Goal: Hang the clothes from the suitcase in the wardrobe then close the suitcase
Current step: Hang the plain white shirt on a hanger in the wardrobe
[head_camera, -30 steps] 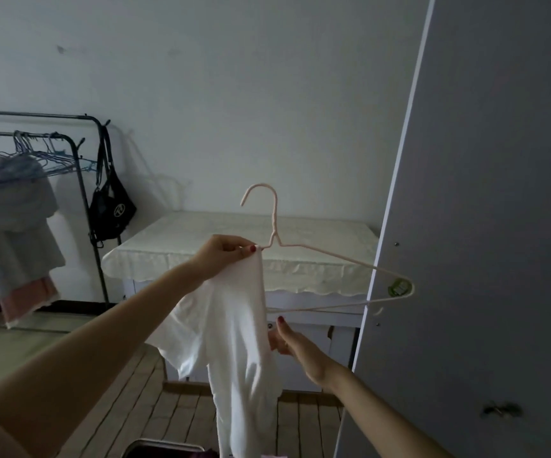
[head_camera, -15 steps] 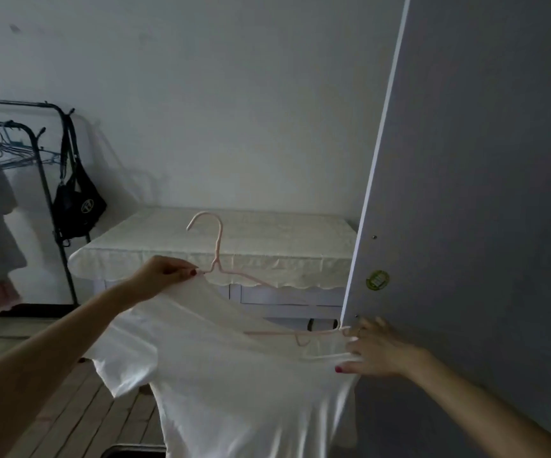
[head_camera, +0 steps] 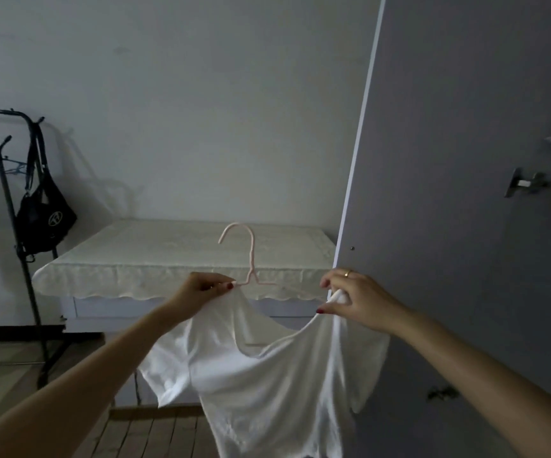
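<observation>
Since the earlier frame the right hand [head_camera: 361,300] has risen from the lower end of the hanger [head_camera: 251,259] to shoulder height, and the shirt [head_camera: 267,375] now spans both hands with its neckline sagging between them. The hanger hook has moved right and stands upright over the counter [head_camera: 135,256].

Left-hand fingers [head_camera: 224,285]: curled, pinching the shirt's left shoulder against the hanger wire just beside the base of the hook. Right-hand fingers [head_camera: 330,285]: curled, pinching a bunch of the shirt's right shoulder; a ring sits on one finger. The right end of the hanger wire runs toward this hand; whether it lies inside the cloth there cannot be told.

The left hand [head_camera: 201,292] holds the shirt in the air in front of the cloth-covered counter. The shirt body hangs down below both hands, above the wooden floor [head_camera: 155,434].

To the right stands the grey wardrobe door [head_camera: 449,193], with a metal fitting near its right edge. At far left is a black clothes rack [head_camera: 32,226] with a black bag [head_camera: 44,219] hanging on it.
</observation>
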